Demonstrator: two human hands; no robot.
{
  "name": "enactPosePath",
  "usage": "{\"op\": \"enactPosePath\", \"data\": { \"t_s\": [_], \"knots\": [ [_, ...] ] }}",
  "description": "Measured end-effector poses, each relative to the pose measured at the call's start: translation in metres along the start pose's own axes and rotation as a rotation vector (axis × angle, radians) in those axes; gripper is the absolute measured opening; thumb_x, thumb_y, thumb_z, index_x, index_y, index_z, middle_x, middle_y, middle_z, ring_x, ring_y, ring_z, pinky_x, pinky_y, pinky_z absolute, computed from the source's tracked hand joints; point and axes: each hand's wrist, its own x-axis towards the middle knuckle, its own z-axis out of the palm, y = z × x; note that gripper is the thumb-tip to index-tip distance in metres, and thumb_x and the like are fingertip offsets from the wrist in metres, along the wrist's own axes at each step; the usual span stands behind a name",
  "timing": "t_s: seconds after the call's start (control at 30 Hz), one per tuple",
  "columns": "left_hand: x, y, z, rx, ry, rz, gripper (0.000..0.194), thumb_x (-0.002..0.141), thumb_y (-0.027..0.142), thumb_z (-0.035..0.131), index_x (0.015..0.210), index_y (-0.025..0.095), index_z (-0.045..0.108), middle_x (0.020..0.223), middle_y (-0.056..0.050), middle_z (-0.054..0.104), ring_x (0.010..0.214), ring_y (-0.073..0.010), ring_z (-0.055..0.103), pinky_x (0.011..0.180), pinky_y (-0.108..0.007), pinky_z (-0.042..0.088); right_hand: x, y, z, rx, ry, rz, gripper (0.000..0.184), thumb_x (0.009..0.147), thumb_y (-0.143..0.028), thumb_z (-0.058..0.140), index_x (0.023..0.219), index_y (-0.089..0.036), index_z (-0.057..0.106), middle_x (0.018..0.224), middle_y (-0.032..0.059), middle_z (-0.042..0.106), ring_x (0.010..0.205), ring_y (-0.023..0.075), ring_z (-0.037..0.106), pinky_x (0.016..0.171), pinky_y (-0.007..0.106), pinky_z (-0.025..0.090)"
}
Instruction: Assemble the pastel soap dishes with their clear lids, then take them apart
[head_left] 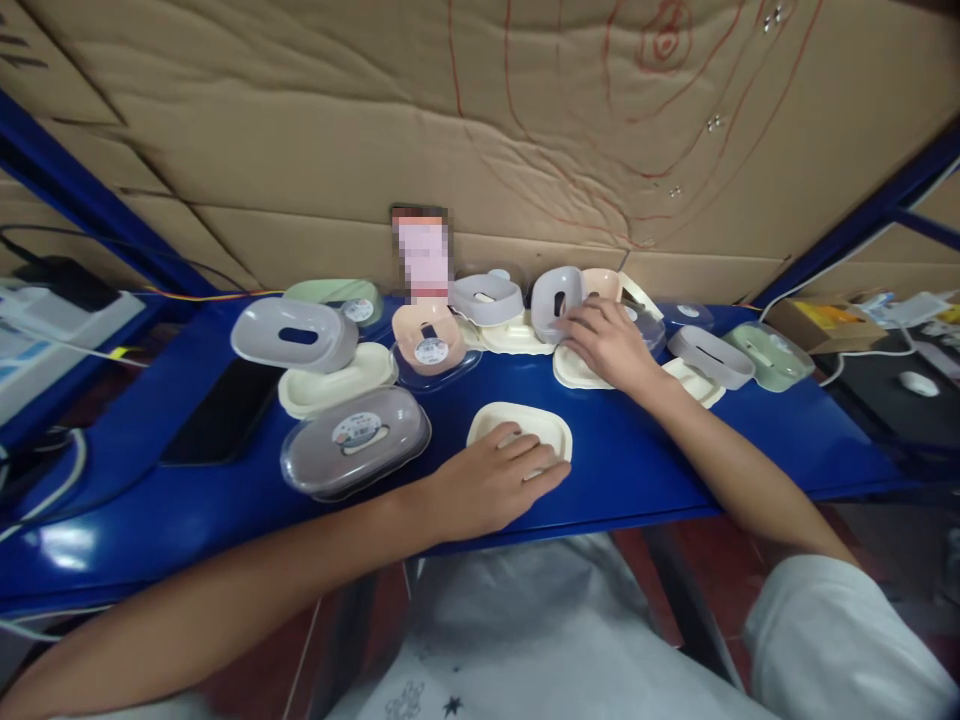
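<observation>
My left hand lies flat, fingers stretched, on a cream soap-dish tray near the front of the blue shelf. My right hand reaches further back with its fingers curled on a grey soap-dish part, above another cream tray. Whether those fingers grip the grey part or only touch it is not clear. A pink dish and a grey dish stand between the hands at the back.
Left of my hands lie a closed grey dish under a clear lid, a cream tray, a grey insert and a black phone. Grey and green dishes sit at the right. Cardboard lines the back wall.
</observation>
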Motion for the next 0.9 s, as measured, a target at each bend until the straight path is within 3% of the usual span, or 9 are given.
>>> {"op": "enactPosePath", "data": {
  "t_s": [0.13, 0.2, 0.3, 0.37, 0.47, 0.57, 0.63, 0.77, 0.9],
  "knots": [
    [0.0, -0.005, -0.011, -0.008, -0.072, -0.06, 0.032, 0.103, 0.026, 0.058, 0.133, 0.018, 0.064, 0.125, -0.012, 0.07, 0.114, -0.0272, 0.065, 0.105, -0.046, 0.045, -0.02, -0.009, -0.033, 0.282, 0.12, 0.027, 0.031, 0.105, -0.044, 0.062, 0.129, -0.026, 0.071, 0.123, 0.0107, 0.074, 0.122, 0.0325, 0.064, 0.111, 0.055, 0.049],
    [-0.001, -0.009, -0.017, 0.026, -0.025, -0.061, 0.034, 0.101, 0.024, 0.061, 0.134, 0.02, 0.063, 0.134, -0.013, 0.068, 0.124, -0.0293, 0.062, 0.113, -0.049, 0.044, -0.029, -0.018, -0.052, 0.432, 0.04, -0.004, 0.03, 0.104, -0.046, 0.065, 0.126, -0.028, 0.07, 0.123, 0.0091, 0.073, 0.121, 0.0305, 0.066, 0.111, 0.052, 0.051],
    [-0.01, -0.017, -0.026, 0.086, 0.085, -0.048, 0.044, 0.099, 0.015, 0.065, 0.14, 0.03, 0.059, 0.15, -0.007, 0.061, 0.142, -0.0267, 0.053, 0.126, -0.05, 0.036, -0.036, -0.032, -0.065, 0.615, -0.197, -0.11, 0.023, 0.105, -0.042, 0.065, 0.121, -0.026, 0.07, 0.123, 0.0094, 0.073, 0.119, 0.0264, 0.068, 0.106, 0.045, 0.055],
    [-0.016, -0.024, -0.029, 0.091, 0.094, -0.063, 0.05, 0.099, 0.018, 0.07, 0.143, 0.035, 0.056, 0.159, -0.006, 0.054, 0.149, -0.0265, 0.048, 0.128, -0.051, 0.033, -0.036, -0.041, -0.062, 0.702, -0.327, -0.163, 0.019, 0.106, -0.036, 0.064, 0.119, -0.024, 0.07, 0.123, 0.0099, 0.073, 0.116, 0.0239, 0.069, 0.102, 0.042, 0.057],
    [-0.019, -0.035, -0.027, 0.061, 0.019, -0.144, 0.05, 0.099, 0.035, 0.074, 0.145, 0.027, 0.056, 0.155, -0.014, 0.056, 0.146, -0.0327, 0.051, 0.125, -0.053, 0.037, -0.035, -0.051, -0.052, 0.779, -0.448, -0.219, 0.015, 0.108, -0.023, 0.056, 0.115, -0.024, 0.07, 0.125, 0.0091, 0.072, 0.121, 0.0211, 0.067, 0.104, 0.04, 0.057],
    [-0.015, -0.038, -0.022, 0.064, -0.097, -0.186, 0.033, 0.103, 0.038, 0.067, 0.129, 0.018, 0.065, 0.126, -0.013, 0.071, 0.122, -0.0304, 0.065, 0.114, -0.049, 0.045, -0.034, -0.06, -0.043, 0.789, -0.434, -0.246, 0.024, 0.106, -0.014, 0.051, 0.121, -0.024, 0.067, 0.13, 0.0089, 0.07, 0.128, 0.0204, 0.063, 0.111, 0.042, 0.054],
    [-0.013, -0.034, -0.02, 0.104, -0.138, -0.18, 0.026, 0.106, 0.032, 0.062, 0.125, 0.016, 0.067, 0.115, -0.012, 0.073, 0.112, -0.0288, 0.067, 0.106, -0.047, 0.048, -0.035, -0.065, -0.038, 0.752, -0.402, -0.261, 0.025, 0.104, -0.021, 0.06, 0.129, -0.023, 0.065, 0.133, 0.0109, 0.068, 0.129, 0.0227, 0.063, 0.111, 0.045, 0.054],
    [-0.012, -0.02, -0.018, 0.163, -0.13, -0.153, 0.029, 0.106, 0.013, 0.053, 0.132, 0.011, 0.064, 0.115, -0.013, 0.074, 0.107, -0.0272, 0.068, 0.095, -0.042, 0.051, -0.036, -0.071, -0.027, 0.631, -0.331, -0.314, 0.03, 0.104, -0.037, 0.067, 0.129, -0.021, 0.067, 0.129, 0.0125, 0.071, 0.128, 0.027, 0.063, 0.116, 0.052, 0.049],
    [-0.014, -0.006, -0.012, 0.16, -0.091, -0.232, 0.034, 0.102, 0.005, 0.054, 0.134, 0.005, 0.064, 0.127, -0.02, 0.072, 0.115, -0.0296, 0.069, 0.099, -0.042, 0.052, -0.034, -0.072, -0.023, 0.556, -0.297, -0.363, 0.028, 0.107, -0.035, 0.062, 0.129, -0.021, 0.07, 0.128, 0.0125, 0.073, 0.127, 0.0267, 0.065, 0.113, 0.051, 0.05]
  ]
}}
